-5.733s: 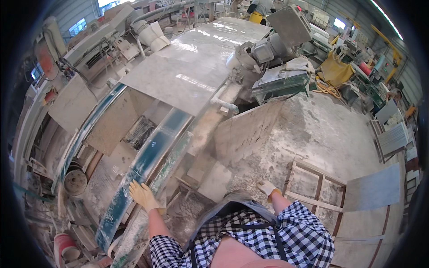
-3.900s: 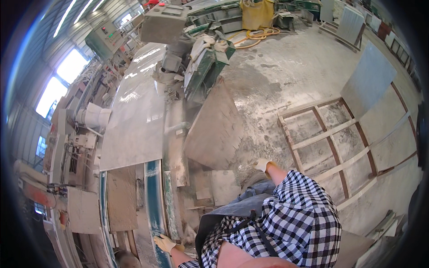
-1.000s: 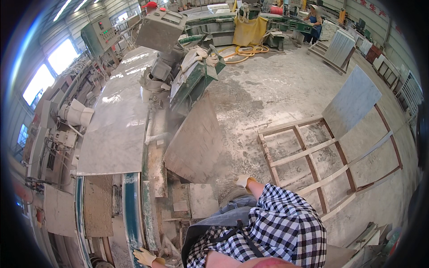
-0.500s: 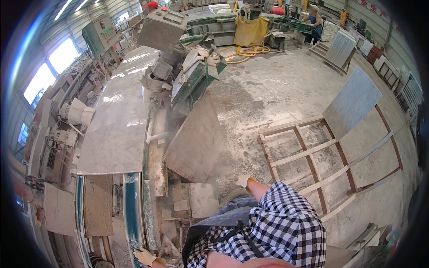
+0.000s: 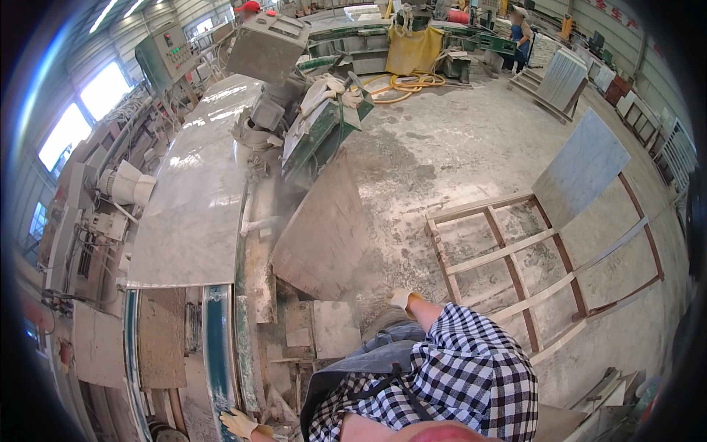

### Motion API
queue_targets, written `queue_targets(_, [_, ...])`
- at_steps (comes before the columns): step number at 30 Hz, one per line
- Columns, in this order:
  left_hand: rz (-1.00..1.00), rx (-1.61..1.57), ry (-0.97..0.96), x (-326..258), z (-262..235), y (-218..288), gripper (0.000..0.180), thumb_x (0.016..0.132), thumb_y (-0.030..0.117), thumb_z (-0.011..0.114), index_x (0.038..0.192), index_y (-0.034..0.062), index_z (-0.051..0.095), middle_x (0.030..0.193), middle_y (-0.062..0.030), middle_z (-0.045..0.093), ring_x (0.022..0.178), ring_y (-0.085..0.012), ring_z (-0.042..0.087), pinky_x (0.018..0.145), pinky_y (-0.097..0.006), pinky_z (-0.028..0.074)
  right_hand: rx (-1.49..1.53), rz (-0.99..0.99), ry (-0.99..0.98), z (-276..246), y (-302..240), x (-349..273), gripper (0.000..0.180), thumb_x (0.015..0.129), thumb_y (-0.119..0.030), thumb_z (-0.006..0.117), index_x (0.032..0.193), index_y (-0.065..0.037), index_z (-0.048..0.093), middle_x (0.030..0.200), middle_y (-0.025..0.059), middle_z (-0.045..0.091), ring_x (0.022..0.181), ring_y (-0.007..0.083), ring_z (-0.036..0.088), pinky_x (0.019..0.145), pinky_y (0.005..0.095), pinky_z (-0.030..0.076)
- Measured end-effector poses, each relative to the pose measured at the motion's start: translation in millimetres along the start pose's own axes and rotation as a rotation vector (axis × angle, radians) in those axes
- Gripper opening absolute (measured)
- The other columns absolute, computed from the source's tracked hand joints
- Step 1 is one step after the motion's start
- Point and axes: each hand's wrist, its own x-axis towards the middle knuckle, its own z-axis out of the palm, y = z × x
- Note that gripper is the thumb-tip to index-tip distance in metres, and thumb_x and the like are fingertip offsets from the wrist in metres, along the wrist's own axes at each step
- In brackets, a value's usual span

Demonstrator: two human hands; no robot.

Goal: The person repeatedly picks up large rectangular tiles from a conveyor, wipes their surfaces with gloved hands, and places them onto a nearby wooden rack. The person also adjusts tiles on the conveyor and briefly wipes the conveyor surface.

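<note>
I see little change: the left hand (image 5: pixel 238 423) rests open on the blue rail (image 5: pixel 218 335), holding nothing; the right hand (image 5: pixel 401 298), whose grip I can't tell, hangs low. The slab (image 5: pixel 190 221) lies ahead, unmoved; work pauses.

wide fisheye, head-worn, facing forward and down

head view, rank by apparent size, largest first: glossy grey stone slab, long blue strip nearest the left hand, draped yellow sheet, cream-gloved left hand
1. Glossy grey stone slab
2. Long blue strip
3. Draped yellow sheet
4. Cream-gloved left hand
Apparent size only; distances differ.
</note>
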Motion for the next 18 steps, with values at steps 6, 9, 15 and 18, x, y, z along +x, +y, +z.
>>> queue_targets(6, [-0.031,0.027,-0.014,-23.0,-19.6,6.0,0.058,0.112,0.046,0.039,0.16,0.0139,0.041,0.166,-0.0097,0.038,0.148,-0.0283,0.043,0.119,-0.046,0.044,0.105,0.032,0.027,4.1,-1.1,-4.0,0.043,0.095,-0.044,0.057,0.114,-0.01,0.076,0.114,0.0195,0.074,0.107,0.0398,0.07,0.093,0.0455,0.055])
queue_targets(9, [-0.027,0.059,-0.029,-25.1,-24.8,5.9,0.058,0.112,0.046,0.038,0.161,0.0141,0.041,0.166,-0.0094,0.038,0.148,-0.0281,0.042,0.119,-0.045,0.044,0.046,0.043,0.018,3.1,-0.8,-3.4,0.043,0.095,-0.044,0.058,0.115,-0.011,0.077,0.116,0.0191,0.074,0.108,0.0397,0.07,0.094,0.0451,0.055])
queue_targets(15, [-0.016,0.033,-0.046,-21.8,-22.7,1.2,0.059,0.112,0.048,0.037,0.162,0.0145,0.039,0.168,-0.0085,0.035,0.151,-0.0274,0.04,0.12,-0.044,0.043,-0.064,0.061,0.003,9.3,8.0,2.9,0.043,0.096,-0.045,0.057,0.115,-0.012,0.077,0.115,0.0186,0.075,0.109,0.0397,0.07,0.097,0.0456,0.055])
queue_targets(18, [-0.018,0.021,-0.044,-16.2,-15.2,-1.0,0.061,0.112,0.049,0.038,0.162,0.0144,0.038,0.169,-0.0083,0.034,0.151,-0.0269,0.039,0.12,-0.044,0.043,-0.093,0.073,0.0,15.3,14.7,8.1,0.042,0.096,-0.045,0.056,0.114,-0.013,0.078,0.114,0.0186,0.075,0.108,0.0402,0.07,0.097,0.0459,0.055])
